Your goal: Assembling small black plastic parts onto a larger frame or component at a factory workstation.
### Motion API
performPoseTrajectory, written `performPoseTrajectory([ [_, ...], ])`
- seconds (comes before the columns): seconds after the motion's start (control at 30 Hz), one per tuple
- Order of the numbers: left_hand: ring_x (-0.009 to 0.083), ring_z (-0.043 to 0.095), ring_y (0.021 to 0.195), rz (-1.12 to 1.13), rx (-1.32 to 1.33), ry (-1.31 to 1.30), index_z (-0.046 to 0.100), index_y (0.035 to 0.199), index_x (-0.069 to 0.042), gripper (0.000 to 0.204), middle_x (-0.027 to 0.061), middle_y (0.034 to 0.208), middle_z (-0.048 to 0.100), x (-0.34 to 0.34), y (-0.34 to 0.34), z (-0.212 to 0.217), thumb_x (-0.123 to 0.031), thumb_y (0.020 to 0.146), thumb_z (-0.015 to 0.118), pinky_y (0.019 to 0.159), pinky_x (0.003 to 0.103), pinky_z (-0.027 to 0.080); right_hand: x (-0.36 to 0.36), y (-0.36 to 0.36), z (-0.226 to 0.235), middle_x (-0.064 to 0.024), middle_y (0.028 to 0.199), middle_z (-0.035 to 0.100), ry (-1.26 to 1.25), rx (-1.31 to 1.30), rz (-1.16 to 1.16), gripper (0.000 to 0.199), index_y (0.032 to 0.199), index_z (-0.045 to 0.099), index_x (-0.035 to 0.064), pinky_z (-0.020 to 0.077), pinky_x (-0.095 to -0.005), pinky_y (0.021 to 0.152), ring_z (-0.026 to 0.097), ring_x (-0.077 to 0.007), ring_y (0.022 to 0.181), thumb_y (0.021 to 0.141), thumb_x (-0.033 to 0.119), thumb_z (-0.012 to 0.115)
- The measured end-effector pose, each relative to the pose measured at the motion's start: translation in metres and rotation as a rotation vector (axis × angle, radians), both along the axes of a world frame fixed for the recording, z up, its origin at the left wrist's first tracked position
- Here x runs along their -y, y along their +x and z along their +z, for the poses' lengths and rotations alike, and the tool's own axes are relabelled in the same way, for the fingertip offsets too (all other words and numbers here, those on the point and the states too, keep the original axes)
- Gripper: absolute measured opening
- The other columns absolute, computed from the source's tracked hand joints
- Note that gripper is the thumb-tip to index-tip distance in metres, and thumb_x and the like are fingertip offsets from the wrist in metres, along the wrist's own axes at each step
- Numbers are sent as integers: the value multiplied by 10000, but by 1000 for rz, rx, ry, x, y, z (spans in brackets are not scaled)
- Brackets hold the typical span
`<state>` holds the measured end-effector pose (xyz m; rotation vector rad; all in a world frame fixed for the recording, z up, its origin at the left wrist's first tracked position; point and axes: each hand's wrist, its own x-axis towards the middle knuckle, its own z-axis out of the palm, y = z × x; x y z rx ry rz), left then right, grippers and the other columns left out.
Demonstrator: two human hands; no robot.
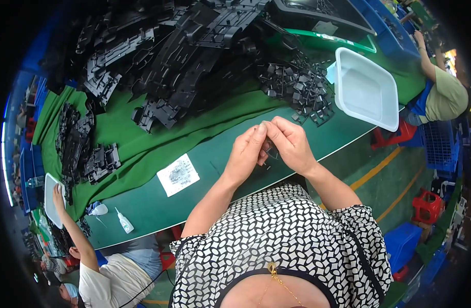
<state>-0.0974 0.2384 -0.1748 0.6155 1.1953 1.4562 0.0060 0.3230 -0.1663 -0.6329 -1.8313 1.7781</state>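
Note:
My left hand (247, 152) and my right hand (293, 145) meet above the front edge of the green table (225, 149). Both are closed, thumbs and fingertips pinched together. A dark sliver shows between the palms, but the fingers cover most of whatever they hold, so its kind cannot be told. Just beyond my right hand lies a heap of small black plastic parts (297, 87). To the left of my left hand rests a white sheet with a grey smudged patch (178, 175).
Large black molded plastic panels (179, 61) pile up on a green cloth (128, 120). A white plastic tub (366, 92) stands at the right end. A small white bottle (124, 220) lies front left. Co-workers sit at left (112, 277) and right (446, 95).

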Motion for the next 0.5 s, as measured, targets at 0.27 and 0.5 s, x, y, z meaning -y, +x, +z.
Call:
performPoseTrajectory([
  [0.27, 23, 331, 468, 112, 51, 129, 474, 728, -65, 348, -48, 589, 401, 6, 4, -5, -327, 935, 378, 402, 171, 268, 15, -7, 3, 3, 616, 509, -155, -132, -10, 289, 696, 491, 25, 382, -194, 448, 457, -40, 536, 915, 209, 453],
  [0.5, 23, 332, 468, 127, 146, 119, 465, 720, -77, 344, -48, 587, 397, 7, 6, -4, -339, 929, 390, 390, 173, 260, 26, -11, 0, 21, 595, 474, -467, -207, -144, 286, 692, 488, 47, 365, -179, 452, 434, -32, 516, 914, 224, 454],
])
